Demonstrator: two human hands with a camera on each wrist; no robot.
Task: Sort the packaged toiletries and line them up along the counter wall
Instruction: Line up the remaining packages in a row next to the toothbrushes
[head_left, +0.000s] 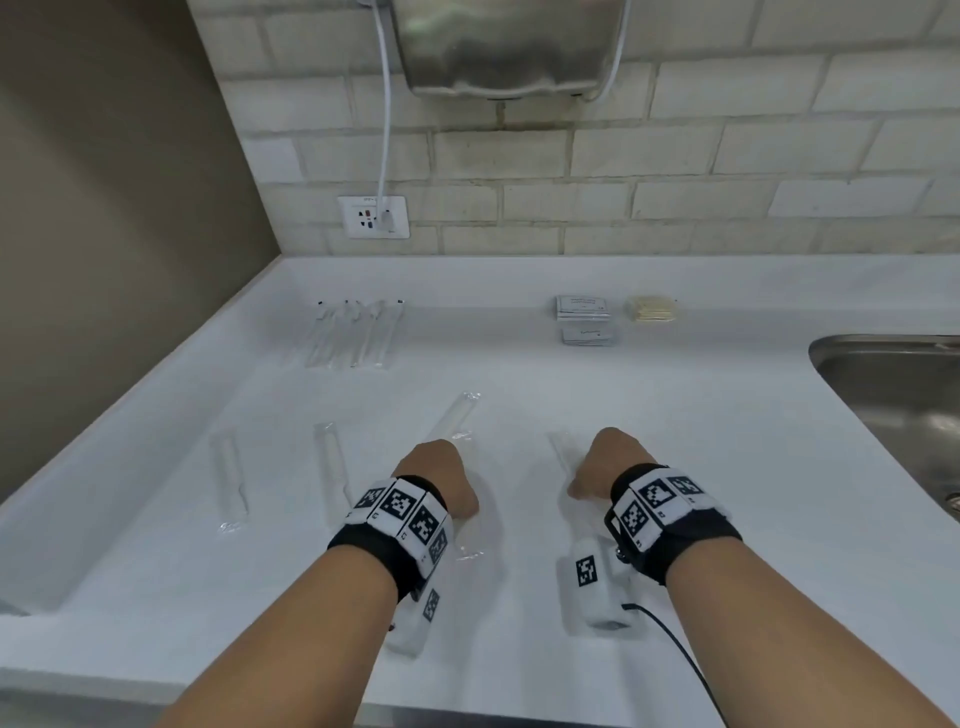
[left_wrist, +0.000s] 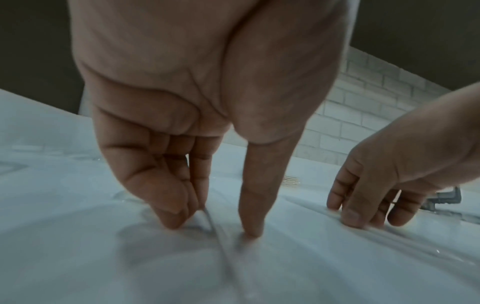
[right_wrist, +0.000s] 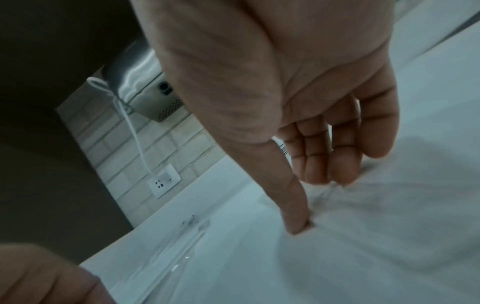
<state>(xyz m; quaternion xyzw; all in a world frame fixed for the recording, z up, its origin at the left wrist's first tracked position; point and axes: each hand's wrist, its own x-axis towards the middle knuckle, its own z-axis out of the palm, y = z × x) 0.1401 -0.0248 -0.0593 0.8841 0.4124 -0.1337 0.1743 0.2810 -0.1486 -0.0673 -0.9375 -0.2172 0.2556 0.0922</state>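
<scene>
Two clear-wrapped toothbrushes lie side by side near the counter's front. My left hand (head_left: 441, 478) points down over one wrapped toothbrush (left_wrist: 228, 253). Its fingers (left_wrist: 176, 218) and thumb stand on either side of the wrapper and pinch it against the counter. My right hand (head_left: 602, 462) does the same on the other wrapped toothbrush (head_left: 560, 451), thumb and fingertips closing round it; the right wrist view is blurred. Three more loose wrapped toothbrushes (head_left: 332, 467) lie to the left and ahead. Several wrapped toothbrushes (head_left: 353, 332) stand lined up by the back wall.
Grey sachets (head_left: 582, 306) and a yellow packet (head_left: 652, 309) sit at the back wall, right of centre. A steel sink (head_left: 898, 395) opens at the right. A wall socket (head_left: 373, 216) with a white cable and a hand dryer (head_left: 509, 47) hang above the white counter (head_left: 727, 467).
</scene>
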